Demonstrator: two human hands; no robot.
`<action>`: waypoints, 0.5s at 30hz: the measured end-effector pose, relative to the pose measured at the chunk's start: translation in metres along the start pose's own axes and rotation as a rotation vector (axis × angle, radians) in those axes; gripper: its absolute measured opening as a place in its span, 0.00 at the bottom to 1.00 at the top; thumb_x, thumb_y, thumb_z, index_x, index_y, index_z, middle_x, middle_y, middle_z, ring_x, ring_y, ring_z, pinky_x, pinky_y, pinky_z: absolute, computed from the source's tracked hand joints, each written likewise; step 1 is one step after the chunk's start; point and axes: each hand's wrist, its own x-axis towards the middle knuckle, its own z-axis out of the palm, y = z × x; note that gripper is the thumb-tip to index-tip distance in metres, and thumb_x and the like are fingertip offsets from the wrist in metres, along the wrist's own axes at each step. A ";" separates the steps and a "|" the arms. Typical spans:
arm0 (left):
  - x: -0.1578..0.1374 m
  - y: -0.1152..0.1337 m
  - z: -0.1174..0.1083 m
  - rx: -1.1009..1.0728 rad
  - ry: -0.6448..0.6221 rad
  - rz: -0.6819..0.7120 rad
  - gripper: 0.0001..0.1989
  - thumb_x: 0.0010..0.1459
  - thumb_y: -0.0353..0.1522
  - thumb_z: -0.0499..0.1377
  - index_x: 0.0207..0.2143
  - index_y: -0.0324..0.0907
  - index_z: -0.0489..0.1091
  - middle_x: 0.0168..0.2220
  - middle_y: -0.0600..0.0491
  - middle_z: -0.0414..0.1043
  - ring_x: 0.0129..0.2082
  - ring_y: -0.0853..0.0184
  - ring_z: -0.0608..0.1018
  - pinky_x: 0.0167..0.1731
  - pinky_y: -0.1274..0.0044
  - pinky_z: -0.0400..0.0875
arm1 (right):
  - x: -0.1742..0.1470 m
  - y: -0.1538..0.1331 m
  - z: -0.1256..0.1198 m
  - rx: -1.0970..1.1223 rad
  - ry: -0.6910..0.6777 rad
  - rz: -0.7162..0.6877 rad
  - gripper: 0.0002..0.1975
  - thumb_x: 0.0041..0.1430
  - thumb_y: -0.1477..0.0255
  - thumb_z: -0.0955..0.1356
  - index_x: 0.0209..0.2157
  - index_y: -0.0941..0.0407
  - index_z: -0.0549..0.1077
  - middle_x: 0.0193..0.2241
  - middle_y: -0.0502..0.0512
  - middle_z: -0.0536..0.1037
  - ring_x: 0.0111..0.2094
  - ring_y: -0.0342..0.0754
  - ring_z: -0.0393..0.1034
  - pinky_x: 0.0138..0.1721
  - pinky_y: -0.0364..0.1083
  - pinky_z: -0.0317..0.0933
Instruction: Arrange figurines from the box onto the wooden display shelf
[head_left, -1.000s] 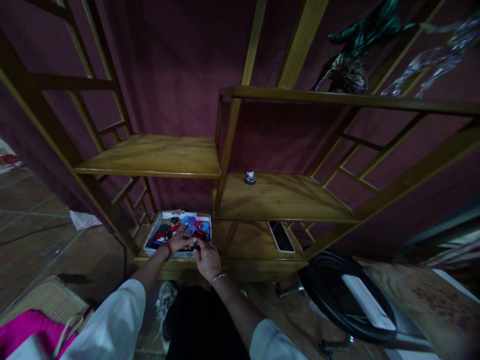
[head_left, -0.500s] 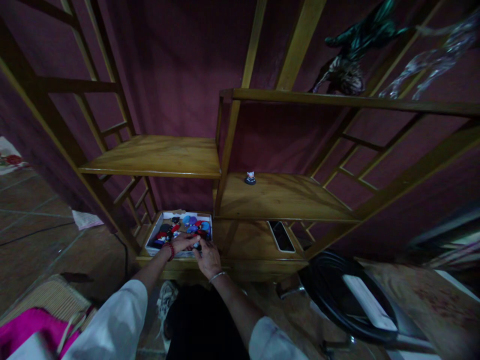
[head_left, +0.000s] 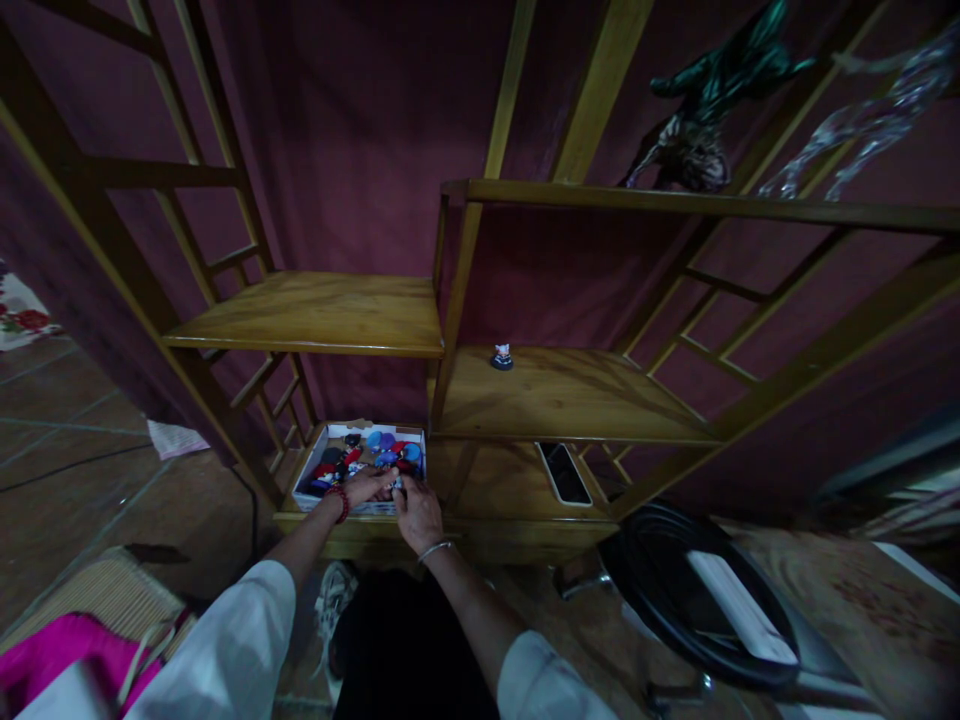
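Little toy (head_left: 397, 484) is over the box (head_left: 309, 502), around its 4 o'clock. Looks pinched in the fingertips of the right hand (head_left: 418, 516), at that hand's 11. Left hand (head_left: 366, 487) is about as near, toy at its 3, but can't tell if those fingers grip anything. Long axis? Too tiny, and fingers partly cover it.

My sleeves (head_left: 232, 640) are white, my beaded bracelet (head_left: 343, 503) dark red, my small piece (head_left: 397, 483) blue and white, the box (head_left: 307, 501) white, the shelf (head_left: 577, 400) yellow-brown.
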 end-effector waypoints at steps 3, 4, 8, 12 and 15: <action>-0.002 0.001 -0.001 -0.038 -0.012 0.006 0.25 0.43 0.51 0.54 0.28 0.37 0.68 0.23 0.53 0.68 0.24 0.70 0.70 0.27 0.78 0.64 | 0.001 0.001 0.002 0.000 0.010 0.005 0.15 0.57 0.72 0.57 0.44 0.58 0.67 0.38 0.57 0.74 0.42 0.47 0.65 0.44 0.44 0.55; -0.002 0.001 -0.001 -0.051 -0.014 0.006 0.24 0.43 0.50 0.54 0.29 0.37 0.68 0.23 0.53 0.68 0.24 0.71 0.70 0.27 0.78 0.64 | 0.001 0.002 0.002 0.000 0.015 0.006 0.15 0.57 0.72 0.57 0.45 0.58 0.67 0.39 0.57 0.74 0.42 0.47 0.65 0.44 0.44 0.55; -0.001 0.000 -0.001 -0.079 -0.005 0.000 0.23 0.42 0.49 0.56 0.29 0.37 0.68 0.21 0.55 0.66 0.22 0.72 0.68 0.26 0.79 0.63 | 0.001 0.004 0.005 -0.005 0.034 0.010 0.18 0.57 0.73 0.57 0.49 0.58 0.63 0.41 0.57 0.73 0.42 0.47 0.65 0.45 0.43 0.55; 0.000 -0.001 -0.001 -0.082 0.013 0.004 0.23 0.41 0.48 0.57 0.29 0.37 0.68 0.20 0.56 0.64 0.21 0.74 0.67 0.24 0.80 0.62 | 0.001 0.005 0.007 0.005 0.031 0.007 0.18 0.56 0.73 0.58 0.49 0.58 0.63 0.40 0.57 0.73 0.42 0.47 0.65 0.45 0.43 0.55; -0.001 -0.001 -0.001 -0.074 0.022 0.010 0.24 0.39 0.49 0.58 0.29 0.37 0.68 0.18 0.58 0.62 0.19 0.74 0.66 0.24 0.80 0.61 | 0.002 0.006 0.007 0.043 0.033 0.005 0.17 0.55 0.72 0.59 0.47 0.58 0.65 0.41 0.57 0.73 0.43 0.47 0.65 0.46 0.43 0.55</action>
